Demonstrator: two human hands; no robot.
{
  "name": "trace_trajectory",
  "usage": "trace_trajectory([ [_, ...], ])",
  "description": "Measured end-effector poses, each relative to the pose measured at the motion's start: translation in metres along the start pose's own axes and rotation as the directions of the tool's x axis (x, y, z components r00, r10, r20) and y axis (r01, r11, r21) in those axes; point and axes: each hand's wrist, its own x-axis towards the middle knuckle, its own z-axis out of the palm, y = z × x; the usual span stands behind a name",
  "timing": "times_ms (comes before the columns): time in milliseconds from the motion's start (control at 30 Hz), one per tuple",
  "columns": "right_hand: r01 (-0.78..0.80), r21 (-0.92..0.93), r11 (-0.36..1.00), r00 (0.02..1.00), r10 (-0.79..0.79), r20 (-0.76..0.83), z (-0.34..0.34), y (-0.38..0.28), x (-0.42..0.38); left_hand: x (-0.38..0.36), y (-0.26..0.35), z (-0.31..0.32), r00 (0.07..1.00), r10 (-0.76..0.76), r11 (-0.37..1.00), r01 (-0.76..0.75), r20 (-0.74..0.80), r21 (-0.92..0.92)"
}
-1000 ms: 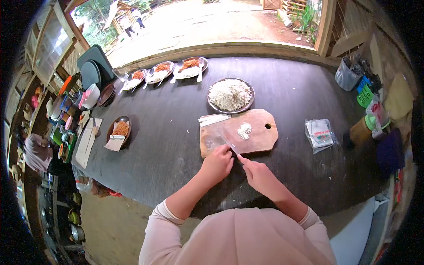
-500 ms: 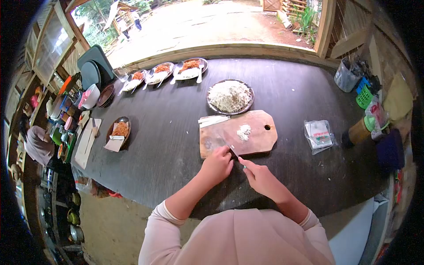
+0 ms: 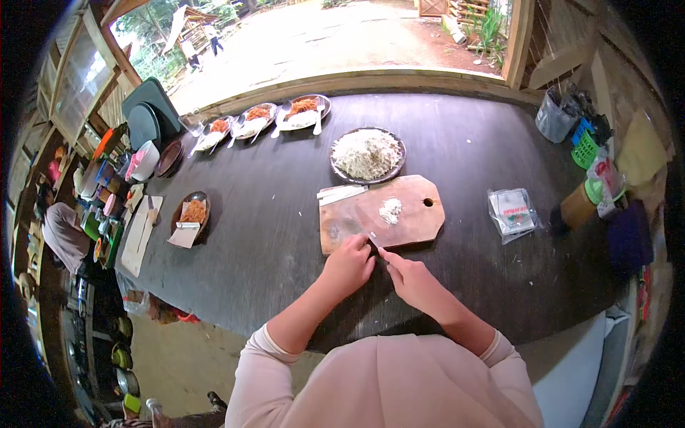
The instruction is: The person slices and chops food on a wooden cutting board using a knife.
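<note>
Both my hands are at the near edge of a wooden cutting board [image 3: 421, 228]. My right hand [image 3: 410, 277] is closed round the handle of a knife [image 3: 377, 245], whose blade points at my left hand. The fingers of my left hand [image 3: 349, 261] are bent and pressed together at the board's near edge; a small white bit shows by the fingertips, but what they hold is mostly hidden. A small heap of white shreds [image 3: 390, 211] lies on the board. Pale white sticks [image 3: 344, 194] rest along its far left edge. Just beyond stands a dark plate [image 3: 367, 179] piled with white shreds [image 3: 366, 151].
Three plates of food [image 3: 303, 114] with cutlery line the far edge. At left are a brown bowl [image 3: 203, 227] with orange shreds and a second knife [image 3: 152, 211] on a pale board. A plastic packet [image 3: 512, 212] lies right. Another person [image 3: 66, 235] stands far left.
My hands stay nearly in place, while the knife blade has shifted slightly closer to my left fingertips. The person at far left has leaned, and something has come into view at the lower left.
</note>
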Motion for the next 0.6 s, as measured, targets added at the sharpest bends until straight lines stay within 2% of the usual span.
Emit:
trace_trajectory([
  [67,-0.133,0.052,0.990,0.988,0.129,0.087,-0.011,-0.013,-0.004,0.000,-0.001,-0.001,1.000,0.014,1.000,-0.014,0.001,0.026],
  [200,-0.123,0.049,0.991,0.989,0.119,0.087,-0.004,-0.002,-0.001,-0.001,-0.001,0.001,1.000,0.004,1.000,-0.004,0.016,0.006],
  [267,0.068,-0.009,0.998,0.996,-0.069,-0.052,0.009,0.014,0.004,0.000,-0.001,0.002,1.000,0.006,1.000,-0.006,0.020,0.004],
  [300,0.066,-0.007,0.998,0.996,-0.066,-0.054,0.006,0.009,0.002,-0.001,-0.001,0.001,1.000,0.006,1.000,-0.006,0.016,0.004],
  [367,-0.059,0.063,0.996,0.998,0.057,0.032,-0.006,-0.005,-0.002,-0.001,-0.001,-0.001,1.000,0.018,1.000,-0.018,0.020,0.019],
  [467,-0.113,0.071,0.991,0.991,0.107,0.083,-0.011,-0.009,-0.003,-0.001,-0.002,0.000,1.000,0.019,0.999,-0.019,0.003,0.030],
  [600,-0.056,0.038,0.998,0.998,0.055,0.037,-0.002,-0.001,0.004,0.000,-0.001,0.000,1.000,-0.011,1.000,0.011,0.027,-0.017],
])
